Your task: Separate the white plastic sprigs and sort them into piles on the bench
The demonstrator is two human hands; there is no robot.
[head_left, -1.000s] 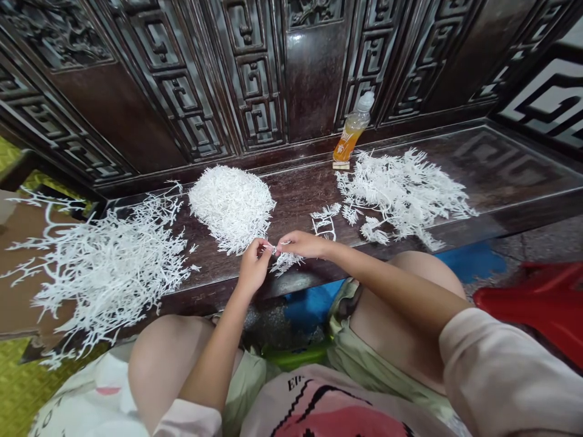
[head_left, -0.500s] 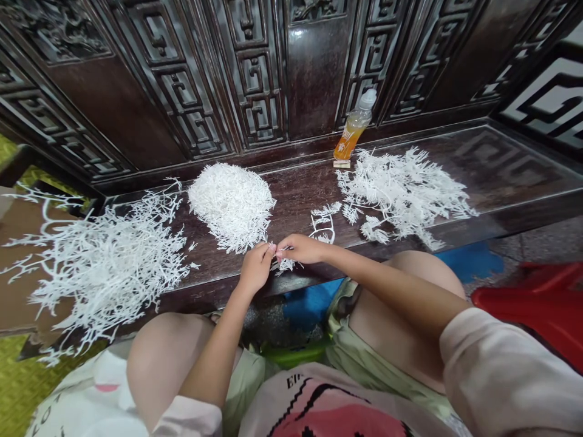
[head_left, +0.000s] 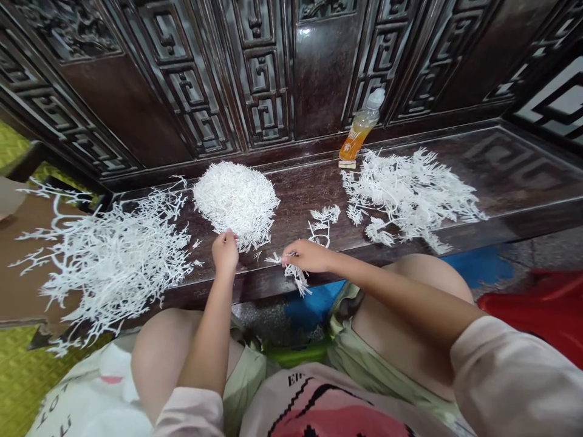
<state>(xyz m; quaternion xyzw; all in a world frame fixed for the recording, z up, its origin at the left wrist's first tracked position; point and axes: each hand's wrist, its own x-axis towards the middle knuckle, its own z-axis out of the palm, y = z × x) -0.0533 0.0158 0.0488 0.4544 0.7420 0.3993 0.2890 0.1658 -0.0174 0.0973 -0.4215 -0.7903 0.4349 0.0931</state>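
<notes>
Right hand [head_left: 306, 255] with grip clenched on white branching sprig [head_left: 291, 273], sprig tip past front edge of dark polished wooden tabletop [head_left: 300, 206]. Left hand [head_left: 225, 252] curled, touching lower edge of mound of short white snippets [head_left: 235, 206]; cannot tell if grasping anything. Loose white branching heap [head_left: 113, 261] beside left hand, second white branching heap [head_left: 410, 194] farther right.

A heap of bits [head_left: 235, 205] sits on the wooden ledge [head_left: 523, 176], a branchy pile [head_left: 109, 261] on its left, another pile [head_left: 410, 197] on its right, a bottle [head_left: 359, 135] behind that.
</notes>
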